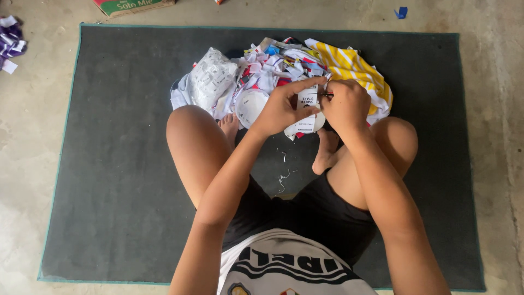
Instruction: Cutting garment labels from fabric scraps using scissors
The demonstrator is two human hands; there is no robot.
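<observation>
I sit cross-legged on one dark green-edged mat (109, 164) on the concrete floor (33, 136), its near edge cut off by my shirt, with one heap of cloth labels and scraps (273, 68) before my knees, too jumbled to count, a yellow-striped cloth (349, 63) on its right side. At the top edge a green and red box (131, 5) is cut off, and purple scraps (10, 41) lie far left. My left hand (281, 109) pinches one white label (309, 101) above the heap's near edge, while my right hand (346, 104) has its fingers closed on a thin dark tool (326, 95), mostly hidden, touching that label.
</observation>
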